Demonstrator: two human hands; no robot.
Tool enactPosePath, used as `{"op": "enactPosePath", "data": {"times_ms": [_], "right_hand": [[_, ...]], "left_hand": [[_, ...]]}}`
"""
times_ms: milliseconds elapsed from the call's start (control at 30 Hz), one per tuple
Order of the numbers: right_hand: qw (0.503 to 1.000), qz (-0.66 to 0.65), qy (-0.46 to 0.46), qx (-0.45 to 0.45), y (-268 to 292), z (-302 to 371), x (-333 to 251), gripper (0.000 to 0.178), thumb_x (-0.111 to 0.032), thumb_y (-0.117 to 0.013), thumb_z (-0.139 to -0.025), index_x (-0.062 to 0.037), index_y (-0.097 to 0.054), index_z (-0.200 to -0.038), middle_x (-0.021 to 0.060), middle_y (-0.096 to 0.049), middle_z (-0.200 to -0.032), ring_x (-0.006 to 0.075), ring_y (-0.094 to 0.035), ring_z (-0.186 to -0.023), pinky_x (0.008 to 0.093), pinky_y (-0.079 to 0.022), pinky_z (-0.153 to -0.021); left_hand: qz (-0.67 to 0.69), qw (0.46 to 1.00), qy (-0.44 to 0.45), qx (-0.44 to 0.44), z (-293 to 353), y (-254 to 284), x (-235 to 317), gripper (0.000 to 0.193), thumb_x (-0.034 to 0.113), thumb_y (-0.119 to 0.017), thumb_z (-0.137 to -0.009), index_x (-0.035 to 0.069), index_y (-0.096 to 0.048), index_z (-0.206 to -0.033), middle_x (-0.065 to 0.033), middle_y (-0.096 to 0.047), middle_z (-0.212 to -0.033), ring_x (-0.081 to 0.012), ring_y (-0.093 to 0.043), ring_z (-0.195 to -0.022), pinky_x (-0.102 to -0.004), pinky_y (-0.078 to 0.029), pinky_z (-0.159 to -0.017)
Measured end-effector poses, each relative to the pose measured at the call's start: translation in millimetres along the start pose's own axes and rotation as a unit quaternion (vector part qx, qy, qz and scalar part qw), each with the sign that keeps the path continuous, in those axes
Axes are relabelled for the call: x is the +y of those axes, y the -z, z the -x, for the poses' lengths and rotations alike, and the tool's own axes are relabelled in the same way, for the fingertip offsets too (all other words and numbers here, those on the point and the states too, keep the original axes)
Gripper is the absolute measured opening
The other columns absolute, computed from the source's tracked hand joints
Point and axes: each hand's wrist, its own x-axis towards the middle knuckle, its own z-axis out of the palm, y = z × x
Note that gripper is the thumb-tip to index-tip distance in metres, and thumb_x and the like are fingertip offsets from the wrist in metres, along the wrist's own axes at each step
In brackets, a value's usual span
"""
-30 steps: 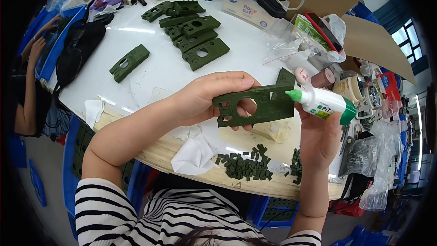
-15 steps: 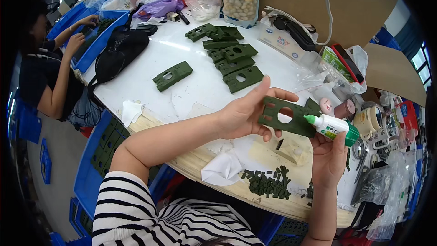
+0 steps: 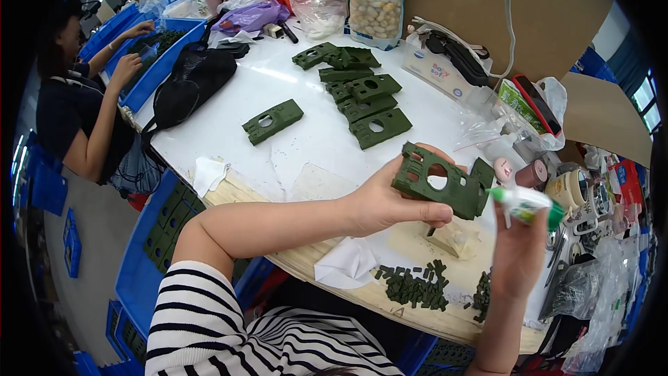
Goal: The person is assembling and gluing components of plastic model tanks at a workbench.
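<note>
Holding green part [image 3: 454, 189] left, white bottle [image 3: 523, 203] right, hands [image 3: 385, 202] [image 3: 519, 251] apart

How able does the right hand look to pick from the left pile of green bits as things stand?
Probably not with free fingers: the right hand holds the bottle, though the left pile lies uncovered on the table.

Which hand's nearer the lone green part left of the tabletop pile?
Left: left hand is below and right of the lone green part in view; right hand is farther right.
</note>
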Motion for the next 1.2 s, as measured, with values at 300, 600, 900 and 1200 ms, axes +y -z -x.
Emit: {"op": "enactPosePath", "data": {"times_ms": [300,600,900,1200], "right_hand": [[0.882,0.374,0.287,-0.014,1.7,4.2,-27.6,0.029,-0.024,-0.052,-0.094,0.0022,-0.054,-0.107,0.0117,-0.058,-0.102,0.021,-0.057,-0.086,0.0332,-0.044,-0.081],[0.998,0.055,-0.011,-0.043,2.8,1.9,-9.5,0.044,-0.033,-0.065,-0.089,-0.0019,-0.049,-0.117,0.0105,-0.061,-0.104,0.0204,-0.061,-0.098,0.0384,-0.05,-0.085],[0.995,0.079,0.034,-0.057,-14.6,2.0,-2.3,0.034,-0.011,-0.07,-0.085,0.003,-0.052,-0.111,0.0149,-0.062,-0.108,0.0266,-0.06,-0.11,0.0385,-0.048,-0.095],[0.989,0.118,0.042,-0.084,-15.0,2.7,-3.3,0.034,-0.007,-0.067,-0.086,0.0038,-0.049,-0.113,0.0174,-0.062,-0.105,0.0287,-0.06,-0.111,0.0385,-0.049,-0.094]], "left_hand": [[0.021,0.999,0.035,0.034,-4.4,-5.7,8.1,0.056,-0.002,-0.07,-0.08,0.005,-0.039,-0.126,-0.0139,-0.044,-0.136,-0.0207,-0.061,-0.099,-0.0327,-0.056,-0.082],[-0.024,0.998,0.047,-0.019,1.7,-10.8,6.8,0.059,-0.004,-0.069,-0.081,0.006,-0.036,-0.129,-0.013,-0.05,-0.127,-0.0214,-0.062,-0.103,-0.0325,-0.053,-0.088],[-0.041,0.996,0.064,-0.044,7.4,-13.9,8.7,0.058,-0.006,-0.068,-0.081,0.005,-0.036,-0.128,-0.0116,-0.052,-0.118,-0.0207,-0.063,-0.101,-0.0311,-0.053,-0.087],[-0.06,0.996,0.018,-0.056,6.2,-10.9,2.4,0.057,-0.008,-0.068,-0.079,0.003,-0.038,-0.127,-0.0093,-0.049,-0.12,-0.0195,-0.063,-0.099,-0.0293,-0.054,-0.085]]}}
